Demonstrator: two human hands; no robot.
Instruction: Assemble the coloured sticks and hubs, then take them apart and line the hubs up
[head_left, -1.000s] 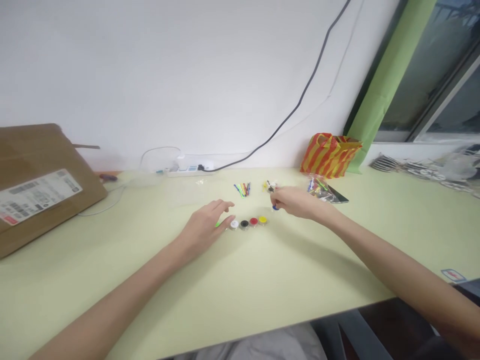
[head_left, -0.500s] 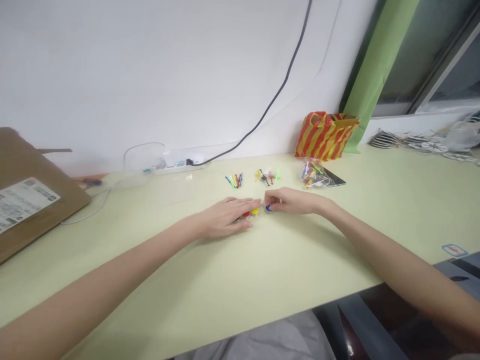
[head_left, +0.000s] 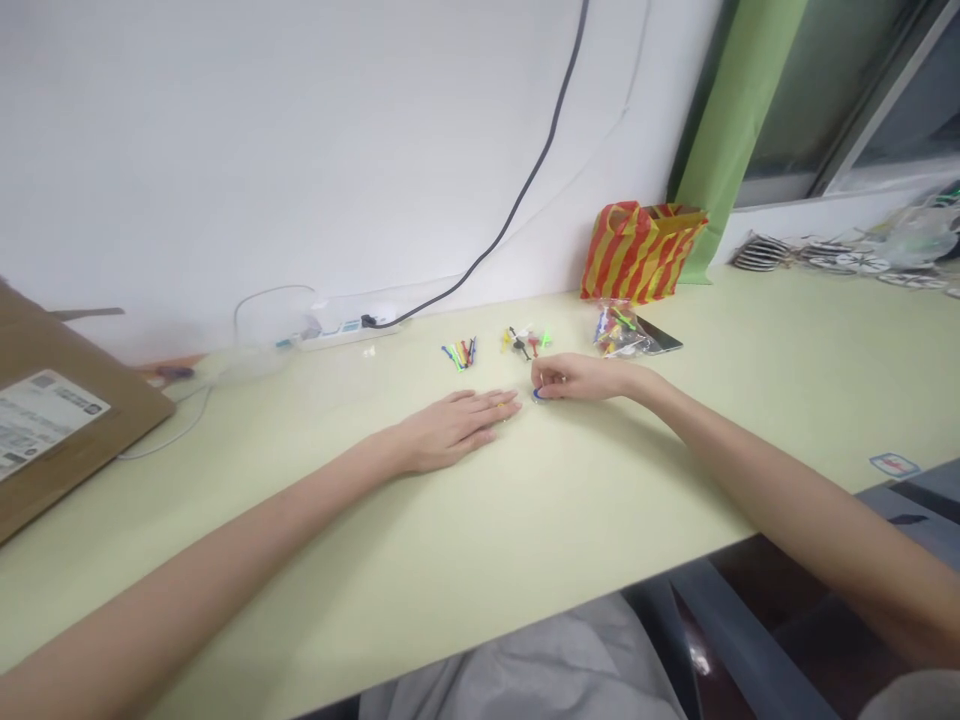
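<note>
My left hand [head_left: 457, 428] lies flat on the pale yellow-green table with its fingers stretched out. Beneath its fingertips a bit of a small yellow piece [head_left: 503, 407] peeks out; whatever else is under the palm is hidden. Just to the right, my right hand [head_left: 574, 377] pinches a small round blue piece [head_left: 538, 395] at the table surface. Beyond the hands lie a fan of thin coloured sticks [head_left: 460, 352] and a loose group of small coloured plastic parts [head_left: 525, 342].
A clear bag of coloured parts [head_left: 621, 332] rests against a dark flat object [head_left: 661, 337]. Behind stands a red-and-yellow striped bag [head_left: 641, 252]. A power strip [head_left: 330, 335] with a black cable [head_left: 517, 205] lies along the wall. A cardboard box [head_left: 67, 410] occupies the left.
My left hand has settled over the red and yellow pieces, covering the red one. My right hand keeps its pinch on the blue piece. The whole view has shifted slightly.
</note>
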